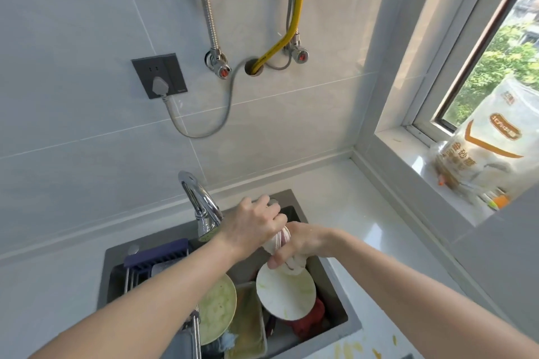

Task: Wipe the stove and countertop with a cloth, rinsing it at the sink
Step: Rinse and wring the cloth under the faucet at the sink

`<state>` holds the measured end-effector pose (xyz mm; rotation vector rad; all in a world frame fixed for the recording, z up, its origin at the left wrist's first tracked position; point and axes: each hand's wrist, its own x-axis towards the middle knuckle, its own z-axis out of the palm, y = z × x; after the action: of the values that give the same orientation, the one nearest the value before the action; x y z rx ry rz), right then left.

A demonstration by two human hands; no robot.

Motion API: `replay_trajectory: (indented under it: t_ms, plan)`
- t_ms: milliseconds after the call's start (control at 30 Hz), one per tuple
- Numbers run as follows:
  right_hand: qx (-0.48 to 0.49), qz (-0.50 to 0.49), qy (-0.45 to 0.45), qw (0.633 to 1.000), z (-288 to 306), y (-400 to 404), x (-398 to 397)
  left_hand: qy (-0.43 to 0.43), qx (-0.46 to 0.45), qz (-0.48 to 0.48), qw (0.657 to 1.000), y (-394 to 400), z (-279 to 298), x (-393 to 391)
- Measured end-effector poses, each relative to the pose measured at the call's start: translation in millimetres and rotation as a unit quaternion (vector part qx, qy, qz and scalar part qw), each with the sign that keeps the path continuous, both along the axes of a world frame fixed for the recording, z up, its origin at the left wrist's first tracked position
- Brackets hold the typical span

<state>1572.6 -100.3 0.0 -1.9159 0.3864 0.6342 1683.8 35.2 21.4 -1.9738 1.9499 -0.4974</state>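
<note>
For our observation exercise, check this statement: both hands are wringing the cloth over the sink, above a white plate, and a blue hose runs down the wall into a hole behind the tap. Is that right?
Not quite. The head view shows the hose running into the wall hole is yellow, not blue. The rest holds: the left hand and right hand grip the cloth over the sink, above a white plate.

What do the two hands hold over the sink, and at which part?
Both hold the cloth, twisted into a roll: the left hand grips its upper end, the right hand its lower end.
</note>
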Motion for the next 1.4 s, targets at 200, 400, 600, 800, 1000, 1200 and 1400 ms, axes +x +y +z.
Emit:
replay_trajectory:
  t_ms: [200,400,600,800,1000,1200,1400]
  plan:
    - [-0.136,-0.03,0.0,0.99,-15,11,7,0.049,0.043,0.092,0.994,-2,-6,-7]
    - [-0.313,-0.029,-0.023,0.949,-34,29,-5,0.07,0.114,0.213,0.968,-8,-25,-28]
    - [-0.427,0.016,-0.091,0.9,-47,26,-13,0.21,0.086,0.288,0.93,0,-43,-35]
    - [-0.483,0.087,-0.146,0.859,-60,31,-23,0.313,0.066,0.359,0.877,12,-59,-57]
    - [-0.465,0.07,-0.199,0.86,-78,41,-34,0.319,0.129,0.351,0.871,15,-60,-53]
    - [-0.447,0.013,-0.207,0.87,-98,42,-40,0.316,0.146,0.331,0.877,12,-58,-49]
    - [-0.283,-0.128,-0.214,0.926,-84,39,-54,0.275,0.057,0.332,0.9,19,-60,-53]
